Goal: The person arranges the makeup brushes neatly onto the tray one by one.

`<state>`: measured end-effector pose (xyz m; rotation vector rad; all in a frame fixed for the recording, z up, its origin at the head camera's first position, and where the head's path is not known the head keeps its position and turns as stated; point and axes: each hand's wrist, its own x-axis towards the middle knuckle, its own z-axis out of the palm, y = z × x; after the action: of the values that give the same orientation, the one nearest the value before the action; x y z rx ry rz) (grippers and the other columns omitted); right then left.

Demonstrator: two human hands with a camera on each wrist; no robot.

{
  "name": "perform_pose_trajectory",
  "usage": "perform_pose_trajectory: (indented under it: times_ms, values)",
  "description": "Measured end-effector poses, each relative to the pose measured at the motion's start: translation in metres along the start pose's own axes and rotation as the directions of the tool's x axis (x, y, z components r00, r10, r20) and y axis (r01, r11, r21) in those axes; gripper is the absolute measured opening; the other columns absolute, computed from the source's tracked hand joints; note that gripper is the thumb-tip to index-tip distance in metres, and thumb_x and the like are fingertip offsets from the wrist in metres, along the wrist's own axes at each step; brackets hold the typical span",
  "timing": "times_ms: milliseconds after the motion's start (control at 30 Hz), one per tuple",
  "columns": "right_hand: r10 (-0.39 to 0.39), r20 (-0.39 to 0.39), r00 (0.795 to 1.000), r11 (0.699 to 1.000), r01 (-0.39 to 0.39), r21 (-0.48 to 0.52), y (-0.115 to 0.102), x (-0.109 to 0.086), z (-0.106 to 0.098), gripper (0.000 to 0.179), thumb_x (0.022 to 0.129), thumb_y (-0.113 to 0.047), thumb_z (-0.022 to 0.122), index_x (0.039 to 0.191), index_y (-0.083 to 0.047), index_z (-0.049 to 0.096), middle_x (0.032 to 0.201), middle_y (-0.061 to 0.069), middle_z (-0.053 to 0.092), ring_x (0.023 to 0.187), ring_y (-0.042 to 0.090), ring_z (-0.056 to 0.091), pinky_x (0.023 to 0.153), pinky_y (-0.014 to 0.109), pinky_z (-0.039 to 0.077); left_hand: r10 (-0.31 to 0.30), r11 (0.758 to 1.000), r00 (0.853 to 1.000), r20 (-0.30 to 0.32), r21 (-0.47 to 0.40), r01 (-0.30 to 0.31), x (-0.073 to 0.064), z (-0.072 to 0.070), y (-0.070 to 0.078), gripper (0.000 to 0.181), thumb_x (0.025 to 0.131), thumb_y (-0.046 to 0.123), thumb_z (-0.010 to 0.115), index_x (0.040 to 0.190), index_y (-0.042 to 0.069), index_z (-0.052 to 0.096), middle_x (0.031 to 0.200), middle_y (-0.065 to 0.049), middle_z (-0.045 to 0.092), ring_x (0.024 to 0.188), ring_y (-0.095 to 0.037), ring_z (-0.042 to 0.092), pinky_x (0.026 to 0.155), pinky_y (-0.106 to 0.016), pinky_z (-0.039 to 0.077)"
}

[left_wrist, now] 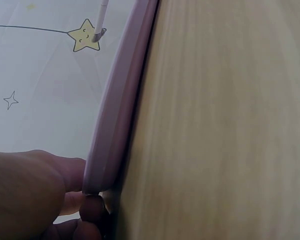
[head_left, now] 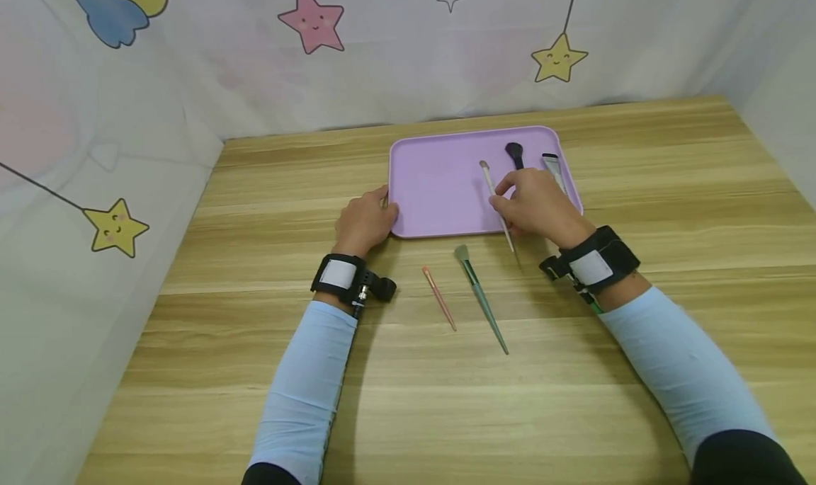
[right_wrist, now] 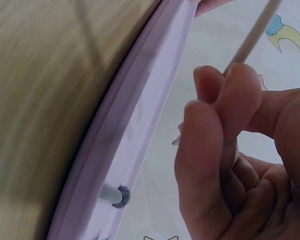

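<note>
My right hand (head_left: pixel 542 202) pinches a slim makeup brush (head_left: pixel 487 177) with a pale handle between thumb and fingers, over the front right of a lilac tray (head_left: pixel 440 180). Its brown bristles point toward the back wall and its handle tip reaches past the tray's front rim. At the tray's front left corner, my left hand (head_left: pixel 365 221) grips the rim; the left wrist view shows the thumb above the rim (left_wrist: pixel 112 125) and curled fingers (left_wrist: pixel 92 209) below. A black brush (head_left: pixel 513 150) and a silver-grey item (head_left: pixel 553 170) with a black end lie in the tray, partly hidden by my right hand.
On the wooden table (head_left: pixel 255 329), in front of the tray, lie a short pink brush (head_left: pixel 438 297) and a longer green brush (head_left: pixel 482 301). A white cloth (head_left: pixel 395 53) printed with stars hangs behind the table's back edge.
</note>
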<state>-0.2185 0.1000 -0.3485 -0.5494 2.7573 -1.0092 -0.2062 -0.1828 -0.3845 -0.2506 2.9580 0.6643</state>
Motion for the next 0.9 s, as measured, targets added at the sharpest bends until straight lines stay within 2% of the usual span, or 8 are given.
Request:
perform_pose_trajectory:
  times_ms: [333,500,700,900]
  values:
    - [0.026,0.013,1.0,1.0,-0.026,0.017,0.004,0.008,0.002,0.027,0.098,-0.016,0.061,0.108,0.007,0.069,0.055,0.006,0.064,0.043,0.016,0.061,0.042,0.024,0.045,0.006,1.0,1.0,0.0,-0.012,-0.006,0.001,-0.001,0.0,0.056,0.1,0.038,0.049,0.153,0.022,0.048,0.146,-0.014,0.054,0.114,-0.036,0.059,0.083,-0.05,0.048]
    - [0.037,0.022,0.999,0.999,-0.038,0.015,0.005,0.012,0.004,0.028,0.098,-0.017,0.062,0.11,0.007,0.068,0.053,0.005,0.064,0.044,0.015,0.062,0.043,0.024,0.045,0.005,1.0,1.0,-0.004,-0.007,-0.005,0.001,-0.001,0.0,0.055,0.1,0.038,0.049,0.153,0.023,0.048,0.144,-0.014,0.055,0.115,-0.037,0.059,0.082,-0.05,0.049]
    - [0.029,0.011,1.0,1.0,-0.029,-0.001,0.005,0.017,0.006,0.028,0.097,-0.016,0.063,0.109,0.008,0.07,0.051,0.004,0.063,0.043,0.015,0.062,0.043,0.023,0.044,0.008,1.0,1.0,-0.002,-0.01,-0.008,0.0,-0.002,-0.001,0.055,0.1,0.038,0.048,0.153,0.022,0.047,0.145,-0.014,0.055,0.112,-0.036,0.059,0.08,-0.049,0.049]
    - [0.044,0.008,0.999,0.999,-0.044,-0.002,0.007,0.022,0.007,0.028,0.097,-0.016,0.063,0.11,0.008,0.069,0.052,0.004,0.064,0.046,0.016,0.063,0.042,0.023,0.043,0.01,1.0,1.0,-0.007,-0.013,-0.01,-0.001,0.0,-0.002,0.056,0.099,0.038,0.048,0.153,0.023,0.048,0.144,-0.015,0.056,0.105,-0.035,0.06,0.075,-0.048,0.049]
